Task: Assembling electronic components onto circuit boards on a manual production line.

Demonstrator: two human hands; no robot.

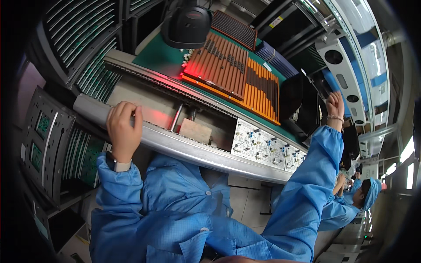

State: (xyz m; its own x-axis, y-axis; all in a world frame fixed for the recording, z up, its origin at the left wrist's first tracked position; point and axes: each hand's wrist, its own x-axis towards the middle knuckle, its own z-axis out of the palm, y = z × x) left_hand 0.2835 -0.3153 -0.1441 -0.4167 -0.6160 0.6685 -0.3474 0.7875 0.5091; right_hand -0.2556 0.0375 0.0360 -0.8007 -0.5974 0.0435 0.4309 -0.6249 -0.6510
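Note:
My left hand (124, 129) rests on the rounded metal front rail (180, 144) of a conveyor, fingers bent over its edge and thumb apart, with nothing visible in it. On the far right my right hand (335, 106) is raised beside the black bins (298, 98), its fingers curled together; whatever they may hold is hidden. White circuit boards (263, 144) fitted with small components lie in the conveyor between the rails, left of my right forearm. Between my hands and further back, orange-brown slotted trays (223, 65) carry rows of dark parts.
A black scanner-like device (187, 24) stands on the green mat (153, 55), with red light falling nearby. Small white pieces (187, 57) lie beside the trays. Bundled dark blue tubes (276, 59) sit behind. Board racks (79, 39) stand left. Another person (351, 201) works at right.

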